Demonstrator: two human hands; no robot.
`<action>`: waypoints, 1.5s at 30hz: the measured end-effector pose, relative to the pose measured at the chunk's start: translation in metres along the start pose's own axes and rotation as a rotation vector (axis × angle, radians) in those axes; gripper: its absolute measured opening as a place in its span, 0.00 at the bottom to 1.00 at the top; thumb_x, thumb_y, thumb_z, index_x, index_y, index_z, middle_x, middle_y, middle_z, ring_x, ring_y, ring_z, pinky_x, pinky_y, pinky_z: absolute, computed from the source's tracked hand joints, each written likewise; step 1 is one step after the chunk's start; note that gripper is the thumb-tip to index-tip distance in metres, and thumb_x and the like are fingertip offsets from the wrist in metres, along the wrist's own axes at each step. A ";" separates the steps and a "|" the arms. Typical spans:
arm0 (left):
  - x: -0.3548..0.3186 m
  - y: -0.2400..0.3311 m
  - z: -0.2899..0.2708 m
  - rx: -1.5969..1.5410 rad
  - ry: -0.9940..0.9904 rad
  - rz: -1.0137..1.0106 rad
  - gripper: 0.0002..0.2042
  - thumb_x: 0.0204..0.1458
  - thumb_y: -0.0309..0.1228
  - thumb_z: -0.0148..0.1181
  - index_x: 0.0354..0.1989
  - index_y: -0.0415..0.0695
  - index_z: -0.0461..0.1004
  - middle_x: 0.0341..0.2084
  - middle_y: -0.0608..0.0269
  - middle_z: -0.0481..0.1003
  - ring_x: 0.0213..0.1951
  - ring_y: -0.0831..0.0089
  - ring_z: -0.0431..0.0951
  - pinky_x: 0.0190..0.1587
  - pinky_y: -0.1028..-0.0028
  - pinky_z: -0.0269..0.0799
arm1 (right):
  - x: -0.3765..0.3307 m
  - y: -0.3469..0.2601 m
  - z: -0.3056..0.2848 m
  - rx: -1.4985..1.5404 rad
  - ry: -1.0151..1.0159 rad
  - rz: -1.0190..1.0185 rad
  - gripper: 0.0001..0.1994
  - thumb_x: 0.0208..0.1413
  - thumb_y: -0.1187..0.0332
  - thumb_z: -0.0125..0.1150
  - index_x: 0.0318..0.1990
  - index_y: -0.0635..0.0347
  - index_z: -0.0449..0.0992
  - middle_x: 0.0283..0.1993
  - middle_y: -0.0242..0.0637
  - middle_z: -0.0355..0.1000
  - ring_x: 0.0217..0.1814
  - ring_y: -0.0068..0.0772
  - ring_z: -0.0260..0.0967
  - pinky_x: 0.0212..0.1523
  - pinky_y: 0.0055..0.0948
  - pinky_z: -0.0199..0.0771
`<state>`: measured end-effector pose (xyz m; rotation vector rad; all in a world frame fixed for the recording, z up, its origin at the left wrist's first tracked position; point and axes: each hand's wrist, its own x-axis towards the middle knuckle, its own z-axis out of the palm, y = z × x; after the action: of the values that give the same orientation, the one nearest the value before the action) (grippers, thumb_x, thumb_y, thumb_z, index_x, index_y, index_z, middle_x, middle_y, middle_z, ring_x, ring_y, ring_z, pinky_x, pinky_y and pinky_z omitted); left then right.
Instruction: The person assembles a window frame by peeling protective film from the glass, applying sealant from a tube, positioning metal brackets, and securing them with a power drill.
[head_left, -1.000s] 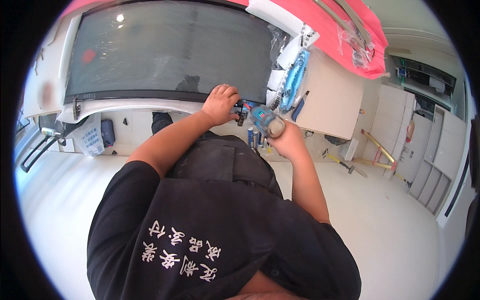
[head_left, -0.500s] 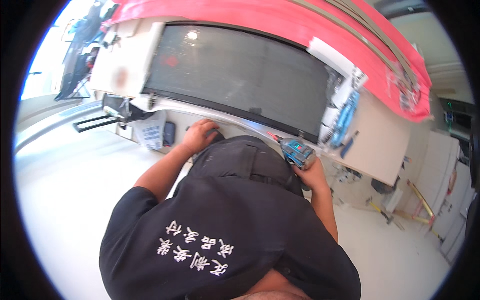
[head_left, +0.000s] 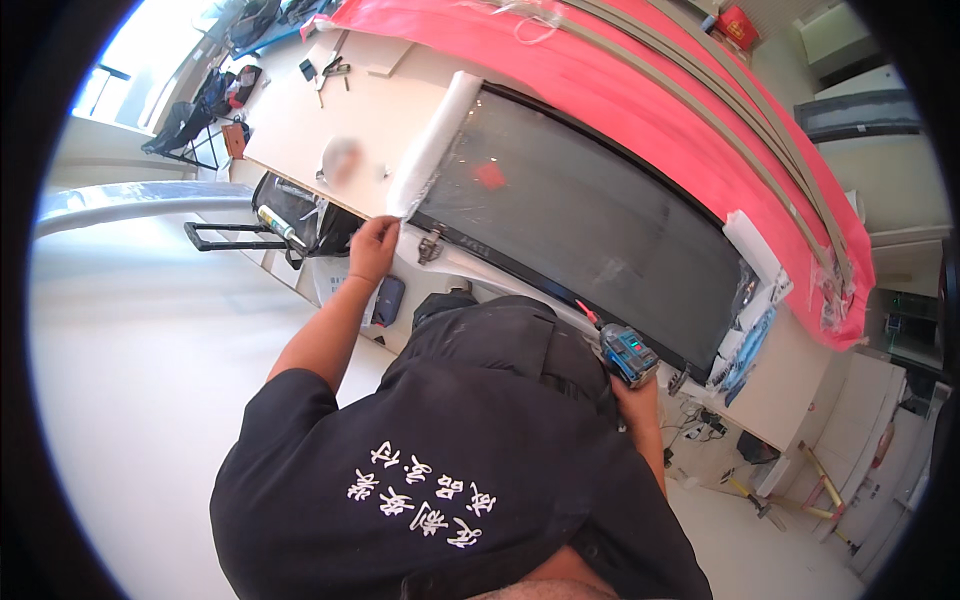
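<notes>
A dark glass panel (head_left: 580, 220) in a black frame lies across the table in front of me, with white foam wrap (head_left: 440, 140) round its left end. My left hand (head_left: 374, 247) is at the near left corner of that wrap, fingers closed on its edge. Beside it, a metal hinge (head_left: 431, 245) sticks out from the frame's near edge; a second hinge (head_left: 678, 381) is at the right. In my right hand (head_left: 637, 398) is a blue cordless drill (head_left: 628, 355), its red tip pointing to the frame's near edge. The drill hides most of those fingers.
Pink sheeting (head_left: 640, 110) with long metal strips (head_left: 745, 130) spans the far side. Left of the table stand a black bag (head_left: 325, 225) and a trolley handle (head_left: 225, 238). Small tools (head_left: 328, 70) lie at the far left. A hammer (head_left: 755, 500) is on the floor at right.
My left hand has gone from beside my knee to the foam wrap's corner and closed there. The view has turned, with the panel now further right. The drill stays in my right hand.
</notes>
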<state>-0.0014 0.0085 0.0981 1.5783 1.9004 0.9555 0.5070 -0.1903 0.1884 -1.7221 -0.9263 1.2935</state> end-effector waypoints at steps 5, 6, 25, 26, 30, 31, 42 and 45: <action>0.082 -0.073 -0.024 0.005 -0.007 -0.170 0.12 0.60 0.35 0.64 0.47 0.41 0.81 0.33 0.60 0.82 0.31 0.75 0.79 0.39 0.73 0.76 | -0.005 -0.029 0.084 -0.295 0.072 0.095 0.20 0.49 0.75 0.70 0.52 0.66 0.77 0.51 0.45 0.80 0.54 0.39 0.78 0.56 0.33 0.74; 0.092 -0.082 -0.022 0.030 -0.010 -0.180 0.14 0.59 0.36 0.64 0.48 0.41 0.81 0.33 0.59 0.82 0.32 0.72 0.79 0.40 0.71 0.76 | -0.008 -0.034 0.089 -0.324 0.074 0.083 0.20 0.49 0.76 0.70 0.52 0.66 0.77 0.51 0.45 0.80 0.54 0.39 0.78 0.56 0.33 0.74; 0.185 -0.109 0.021 0.392 -0.342 -0.179 0.15 0.51 0.38 0.68 0.42 0.44 0.78 0.47 0.52 0.76 0.52 0.53 0.76 0.55 0.58 0.73 | -0.067 0.018 0.101 -0.252 0.273 0.107 0.25 0.52 0.83 0.65 0.59 0.66 0.71 0.59 0.43 0.75 0.62 0.37 0.72 0.62 0.33 0.69; 0.186 -0.102 0.024 0.388 -0.339 -0.173 0.14 0.50 0.38 0.68 0.40 0.44 0.78 0.46 0.52 0.76 0.51 0.53 0.77 0.55 0.58 0.73 | -0.065 0.006 0.102 -0.210 0.277 0.098 0.25 0.52 0.82 0.66 0.59 0.66 0.71 0.59 0.43 0.75 0.62 0.37 0.72 0.62 0.33 0.69; 0.185 -0.155 0.027 0.282 -0.260 -0.007 0.10 0.49 0.33 0.63 0.36 0.40 0.81 0.36 0.46 0.80 0.44 0.50 0.79 0.51 0.58 0.74 | -0.062 -0.037 0.100 -0.154 0.282 0.103 0.27 0.52 0.83 0.68 0.61 0.66 0.69 0.58 0.42 0.76 0.59 0.34 0.75 0.60 0.35 0.73; 0.180 -0.153 0.032 0.199 -0.169 0.066 0.10 0.51 0.33 0.64 0.35 0.39 0.80 0.33 0.49 0.81 0.40 0.55 0.80 0.47 0.60 0.74 | -0.058 -0.033 0.088 0.065 0.228 0.123 0.28 0.51 0.83 0.68 0.61 0.65 0.69 0.57 0.41 0.76 0.58 0.33 0.76 0.58 0.34 0.74; 0.101 0.018 0.061 -0.778 -0.120 -0.402 0.12 0.65 0.32 0.59 0.52 0.40 0.74 0.36 0.66 0.75 0.35 0.77 0.75 0.39 0.78 0.75 | -0.036 0.051 -0.182 0.124 0.922 -0.261 0.18 0.52 0.74 0.72 0.51 0.65 0.76 0.46 0.34 0.79 0.46 0.30 0.76 0.49 0.32 0.76; 0.042 0.076 0.099 -0.941 -0.295 -0.496 0.13 0.66 0.37 0.59 0.52 0.43 0.74 0.36 0.68 0.75 0.38 0.75 0.76 0.41 0.74 0.75 | -0.035 0.137 -0.298 0.096 0.928 -0.056 0.27 0.46 0.78 0.68 0.57 0.62 0.71 0.42 0.34 0.76 0.42 0.27 0.73 0.44 0.32 0.75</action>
<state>0.1112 0.0764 0.0966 0.6095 1.2243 1.0706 0.8017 -0.3267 0.1343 -1.8999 -0.3456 0.3727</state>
